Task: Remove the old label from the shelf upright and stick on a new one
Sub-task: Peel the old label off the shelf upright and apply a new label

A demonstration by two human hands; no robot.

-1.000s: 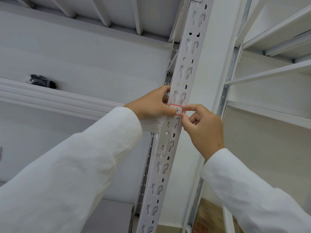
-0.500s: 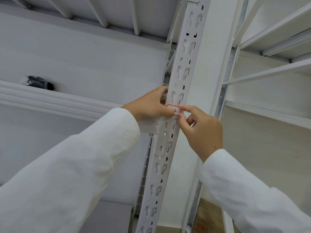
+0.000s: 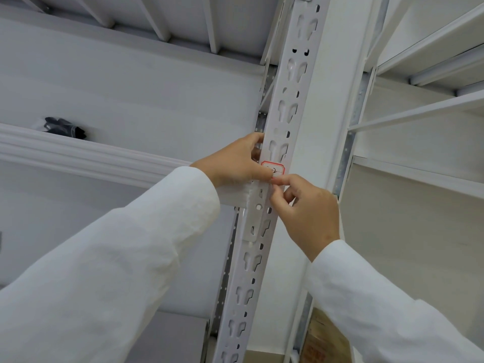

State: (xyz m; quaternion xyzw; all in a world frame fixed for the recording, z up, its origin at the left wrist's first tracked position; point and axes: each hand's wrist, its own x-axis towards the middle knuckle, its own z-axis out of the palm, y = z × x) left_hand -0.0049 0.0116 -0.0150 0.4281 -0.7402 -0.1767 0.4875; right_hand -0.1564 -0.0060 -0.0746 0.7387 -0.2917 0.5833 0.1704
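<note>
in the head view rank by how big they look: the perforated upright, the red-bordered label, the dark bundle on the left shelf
1. White perforated metal upright
2. Dark bundle, farther away, so unsure
3. Red-bordered white label, partly covered

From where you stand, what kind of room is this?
Probably a storeroom: a slotted metal upright carrying a red-edged label, bare shelves on both sides, and a cardboard box low down.

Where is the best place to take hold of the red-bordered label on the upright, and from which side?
Probably its lower right corner, from below right. The label lies flat on the upright, so only an edge can be pinched. The left hand covers its left side; the right hand fingertips already touch the lower edge.
</note>
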